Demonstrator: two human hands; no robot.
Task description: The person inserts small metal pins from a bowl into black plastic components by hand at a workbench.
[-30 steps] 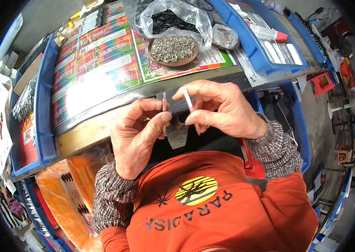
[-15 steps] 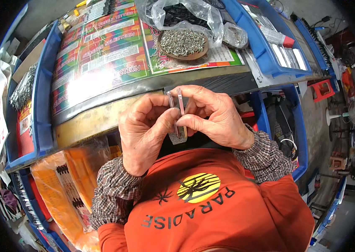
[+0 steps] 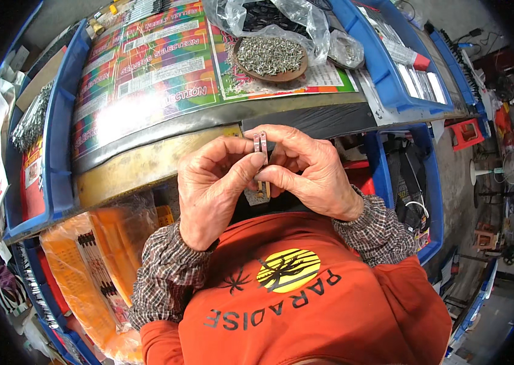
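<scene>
Two narrow, shiny metal strips (image 3: 260,143) stand side by side between my hands, at the near edge of the workbench. My left hand (image 3: 213,187) pinches the left strip between thumb and bent fingers. The right strip sits in a like pinch of my right hand (image 3: 312,172). Both thumbs nearly meet over the strips and hide their middle. Small holes or pins seem to show at the upper ends, too small to tell which. Below the thumbs, the lower ends come out near a small grey block (image 3: 257,198).
A round brown dish (image 3: 296,73) heaped with small metal pins stands on the bench beyond my hands. Behind it lies a clear plastic bag (image 3: 321,30) with black parts. Blue bins (image 3: 62,134) flank the bench. An orange plastic-wrapped stack (image 3: 65,261) is at lower left.
The two strips have come closer together and now sit nearly even, their flat faces turned more toward me. Both hands have shifted only slightly, and their pinches are kept.
</scene>
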